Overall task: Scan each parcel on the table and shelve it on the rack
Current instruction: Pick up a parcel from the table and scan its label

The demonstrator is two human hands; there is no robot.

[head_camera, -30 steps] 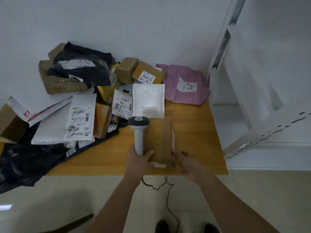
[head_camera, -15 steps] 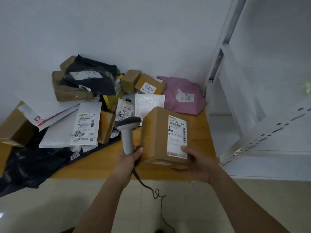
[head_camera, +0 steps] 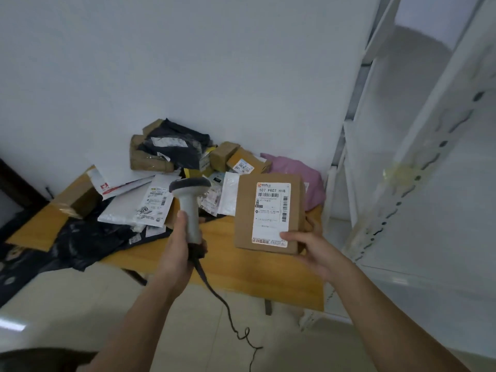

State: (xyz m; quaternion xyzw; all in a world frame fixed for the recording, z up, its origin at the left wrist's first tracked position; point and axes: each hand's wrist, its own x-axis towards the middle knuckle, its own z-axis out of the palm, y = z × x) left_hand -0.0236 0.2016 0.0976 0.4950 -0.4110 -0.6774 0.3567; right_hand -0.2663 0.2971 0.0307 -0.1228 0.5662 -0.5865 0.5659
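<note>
Two hands are busy: our left hand [head_camera: 178, 245] wraps the scanner [head_camera: 190, 202] handle, head up, just left of the box [head_camera: 245, 208]. Our right hand [head_camera: 312, 249] pinches the box at its lower right corner, thumb on the label [head_camera: 271, 214], fingers hidden behind, holding it upright above the table [head_camera: 233, 264]. The label faces us, not the scanner, whose head points away toward the pile [head_camera: 171, 162] beyond the box. So we judge the scan is not yet made. We want to swing the scanner head round onto the barcodes, or tilt the box toward it. We should keep our thumb off the codes and hold the box steady. The rack [head_camera: 408, 167] stands right of the box, ready for shelving.
</note>
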